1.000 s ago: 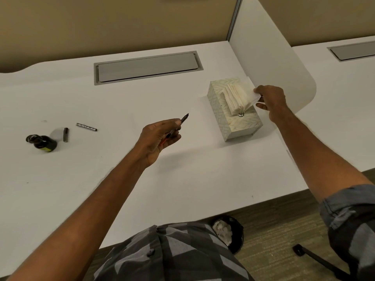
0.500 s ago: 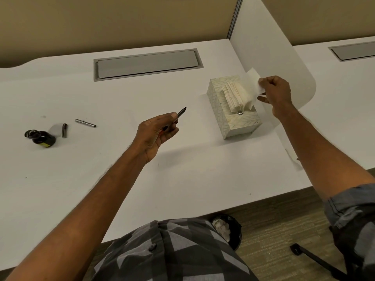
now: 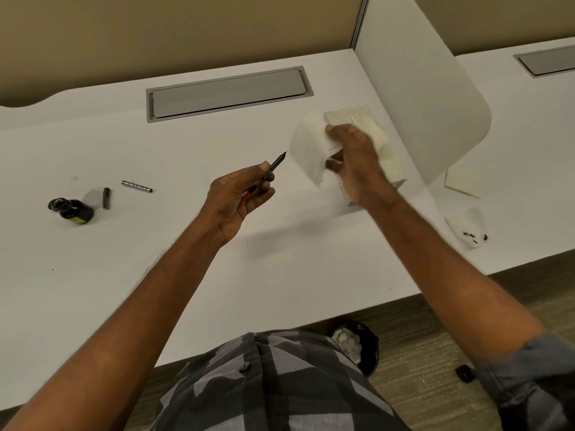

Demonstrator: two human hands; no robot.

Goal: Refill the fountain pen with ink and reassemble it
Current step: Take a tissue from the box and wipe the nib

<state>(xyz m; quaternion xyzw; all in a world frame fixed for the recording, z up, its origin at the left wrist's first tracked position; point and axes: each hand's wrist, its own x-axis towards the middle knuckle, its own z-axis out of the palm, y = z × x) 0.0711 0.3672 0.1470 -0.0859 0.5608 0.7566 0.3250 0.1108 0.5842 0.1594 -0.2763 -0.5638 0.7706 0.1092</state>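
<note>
Right of frame centre, the right hand (image 3: pixel 354 160) now grips a white tissue (image 3: pixel 309 147) pulled free of the pale patterned tissue box (image 3: pixel 385 144), nearing the black nib section (image 3: pixel 273 168) pinched in the left hand (image 3: pixel 236 197), likely for wiping

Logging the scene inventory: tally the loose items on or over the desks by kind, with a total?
Pen parts: 3, nib section in the left hand, metal barrel, small dark piece
Ink bottles: 1
Tissue boxes: 1
Tissues: 2, clean one in the right hand, ink-stained one past the divider
Total: 7
</note>
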